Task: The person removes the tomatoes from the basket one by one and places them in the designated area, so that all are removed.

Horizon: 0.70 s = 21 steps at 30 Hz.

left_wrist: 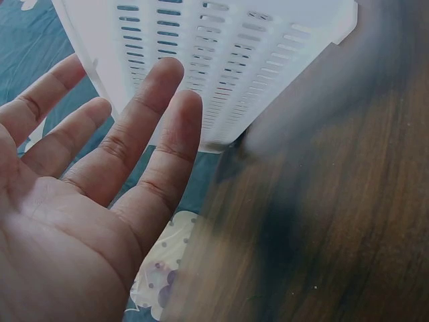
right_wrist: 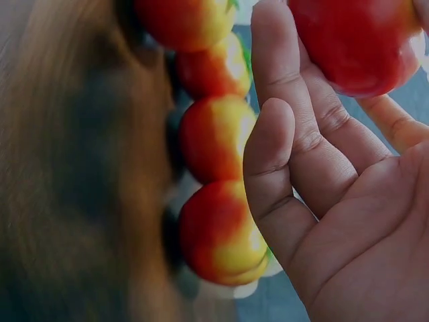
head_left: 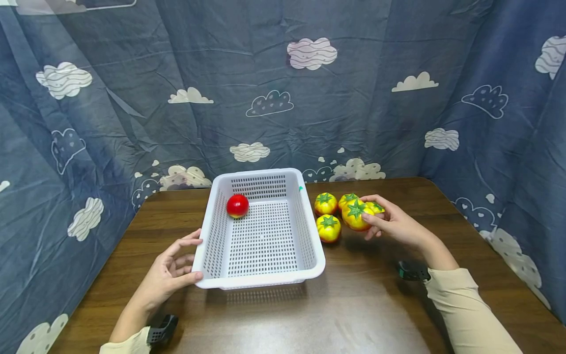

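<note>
A white slotted plastic basket (head_left: 313, 236) stands mid-table. Inside it, near the far left, lies a red tomato (head_left: 237, 206), stem side out of sight. My left hand (head_left: 165, 270) is at the basket's left side, thumb by the near corner; the left wrist view shows its fingers (left_wrist: 157, 144) mostly straight against the slotted wall. To the right of the basket, my right hand (head_left: 395, 226) holds a yellow-red tomato (head_left: 353, 221) with a green star-shaped top between thumb and fingers. In the right wrist view this tomato (right_wrist: 362, 43) shows its red underside above the palm.
Several more tomatoes sit between basket and right hand: one at the back (head_left: 325, 202), one nearer (head_left: 328, 229), and others partly hidden behind the held one. A blue cloud-print curtain (head_left: 247, 59) hangs behind the brown wooden table (head_left: 353, 314).
</note>
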Each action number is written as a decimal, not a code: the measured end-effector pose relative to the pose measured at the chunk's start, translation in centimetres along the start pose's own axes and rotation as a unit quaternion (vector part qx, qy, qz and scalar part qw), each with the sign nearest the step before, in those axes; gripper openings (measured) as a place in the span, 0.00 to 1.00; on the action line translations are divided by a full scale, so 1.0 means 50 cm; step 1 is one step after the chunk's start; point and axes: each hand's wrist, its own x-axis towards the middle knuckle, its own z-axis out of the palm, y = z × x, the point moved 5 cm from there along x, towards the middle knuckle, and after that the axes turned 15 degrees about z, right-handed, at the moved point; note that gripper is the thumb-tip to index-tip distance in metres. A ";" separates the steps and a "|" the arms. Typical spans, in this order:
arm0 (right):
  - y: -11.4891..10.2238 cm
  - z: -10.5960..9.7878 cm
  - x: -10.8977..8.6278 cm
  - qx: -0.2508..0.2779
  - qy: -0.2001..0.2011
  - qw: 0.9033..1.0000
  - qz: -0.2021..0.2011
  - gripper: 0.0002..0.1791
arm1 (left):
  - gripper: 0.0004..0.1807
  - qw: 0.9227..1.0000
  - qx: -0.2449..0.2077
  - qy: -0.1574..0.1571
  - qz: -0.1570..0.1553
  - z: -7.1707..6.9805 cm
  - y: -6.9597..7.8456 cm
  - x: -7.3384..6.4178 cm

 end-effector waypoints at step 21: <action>0.080 0.005 0.015 -0.012 -0.030 0.996 0.085 0.32 | 0.34 1.000 0.006 0.000 -0.006 -0.001 -0.003 -0.001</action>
